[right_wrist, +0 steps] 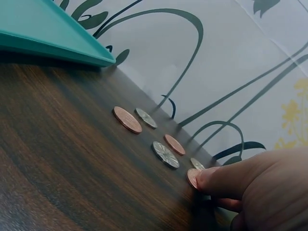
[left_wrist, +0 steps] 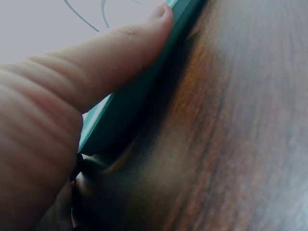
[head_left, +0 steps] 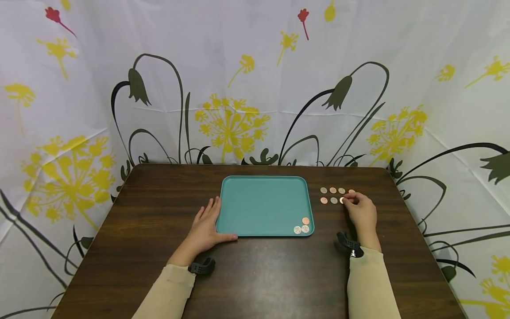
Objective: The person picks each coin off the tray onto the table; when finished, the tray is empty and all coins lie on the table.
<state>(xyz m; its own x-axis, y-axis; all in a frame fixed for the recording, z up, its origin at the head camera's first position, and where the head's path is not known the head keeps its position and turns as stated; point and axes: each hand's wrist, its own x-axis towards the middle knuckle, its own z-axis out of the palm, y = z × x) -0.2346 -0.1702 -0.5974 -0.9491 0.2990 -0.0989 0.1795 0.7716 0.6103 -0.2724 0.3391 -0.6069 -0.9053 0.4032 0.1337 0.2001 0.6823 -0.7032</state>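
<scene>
My left hand (head_left: 205, 230) rests at the near left corner of a teal tray (head_left: 263, 206), fingers spread along its left side. The thumb lies straight on the front rim (left_wrist: 103, 103). Right of the tray, my right hand (head_left: 361, 215) pinches a copper-coloured coin (right_wrist: 193, 178) between thumb and fingertips, at the end of the nearer of two rows of coins. Beside it lies a silver coin (right_wrist: 165, 155), then another copper coin (right_wrist: 127, 119). The right fingertips are partly hidden behind the thumb in the right wrist view.
In the tray's near right corner lie a copper coin (head_left: 305, 220) and two silver coins (head_left: 297, 230). The farther row holds several coins, among them a copper one (head_left: 333, 190). A dark wooden table (head_left: 271, 274) meets a flower-printed cloth (head_left: 255, 79) behind.
</scene>
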